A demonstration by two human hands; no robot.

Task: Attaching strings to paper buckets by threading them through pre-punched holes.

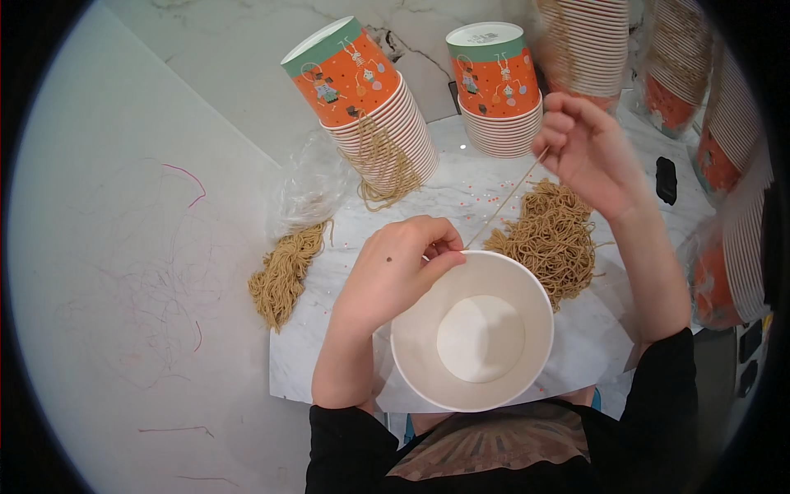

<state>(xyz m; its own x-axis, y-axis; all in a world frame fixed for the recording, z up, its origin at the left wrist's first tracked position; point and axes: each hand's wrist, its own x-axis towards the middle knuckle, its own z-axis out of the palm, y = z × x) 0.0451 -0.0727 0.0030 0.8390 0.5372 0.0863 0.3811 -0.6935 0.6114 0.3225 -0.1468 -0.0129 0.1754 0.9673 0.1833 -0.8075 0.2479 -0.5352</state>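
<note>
A white-lined paper bucket (415,329) stands mouth-up in front of me, close to my body. My left hand (403,267) pinches its far rim with thumb and fingers, at the spot where a tan string (512,196) meets the rim. The string runs taut up to the right, into the pinched fingertips of my right hand (586,152), which is raised above the table. Below that hand lies a loose heap of tan strings (553,243), just beyond the bucket's right side. How the string is fixed at the rim is hidden by my left fingers.
Two stacks of upside-down orange-and-green paper buckets (350,78) (494,90) stand at the back; strings drape over the left one. A tan string bundle (288,276) and clear plastic bag (313,185) lie left. Wrapped bucket stacks (724,272) and a black object (666,181) are right.
</note>
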